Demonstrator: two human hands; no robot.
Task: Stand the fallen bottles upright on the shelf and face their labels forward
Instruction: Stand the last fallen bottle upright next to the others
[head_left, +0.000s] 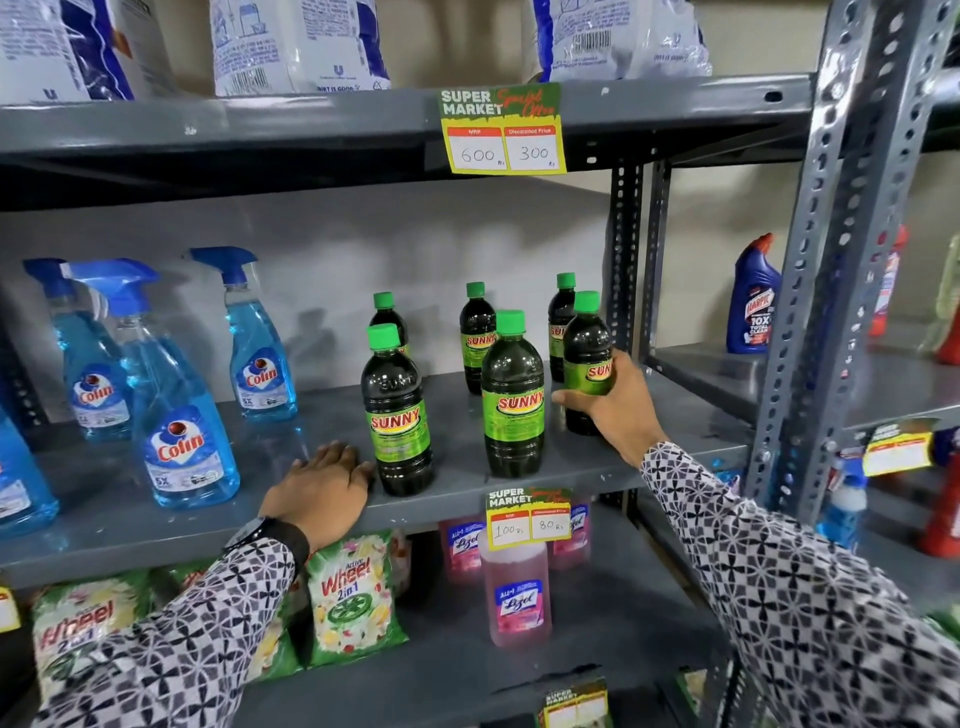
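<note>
Landmark: the middle Sunny bottle (512, 400), upright near the front edge of the grey shelf (130, 525), label facing forward.

Far to its left, blue Colin spray bottles (182, 415), all upright, labels forward. Nearer on its left, the left hand (319, 493), lying palm down and flat on the shelf, fingers spread loosely, gripping nothing, fingertips just beside the base of the left Sunny bottle (397, 415). That bottle upright, label forward, a little to the left of the landmark. Behind it, another green-capped bottle (388, 314), mostly hidden.

Behind the landmark, slightly left, a rear Sunny bottle (477, 338), upright, label forward.

Just right of the landmark, the right hand (615, 410), grip closed round the lower body of the right Sunny bottle (587, 353). Bottle upright, label turned partly to the right, only the first letters showing past the fingers. Whether its base touches the shelf: cannot tell. Behind it, one more bottle (561, 322), upright.

Below the landmark, on the shelf edge, a yellow price tag (529, 517). Further right, past the rack post (831, 260), a Harpic bottle (753, 301).
</note>
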